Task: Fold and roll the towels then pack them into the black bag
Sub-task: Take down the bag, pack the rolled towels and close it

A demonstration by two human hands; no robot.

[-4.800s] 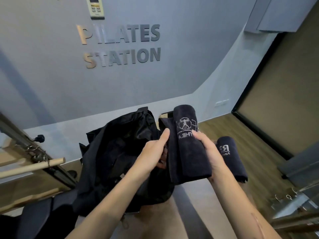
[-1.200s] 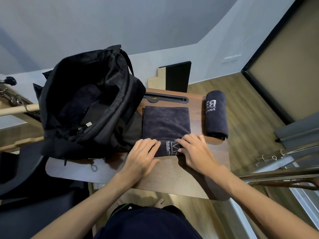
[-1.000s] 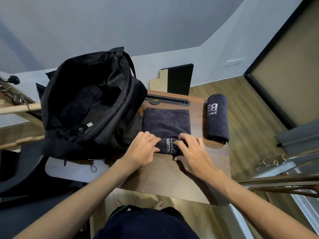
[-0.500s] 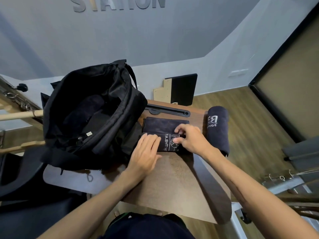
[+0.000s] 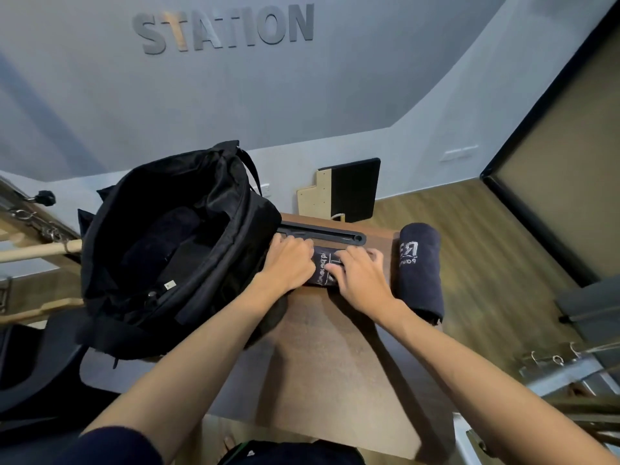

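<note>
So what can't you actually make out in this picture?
- Towel being rolled, head view: mostly hidden under the left hand and right hand; its print is unreadable.
- Black bag: the inside is too dark to tell its contents.
- Rolled towel: logo too small to read.
- Wall lettering: anything above it is cut off by the top edge.

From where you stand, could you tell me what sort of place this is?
Probably a Pilates studio: grey raised "STATION" wall lettering, wooden bar with metal clips and springs at the left, and a rolled dark logo towel on the brown wooden table.

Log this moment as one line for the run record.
left hand, right hand: rolling towel | rolled towel beside | black bag open
</note>
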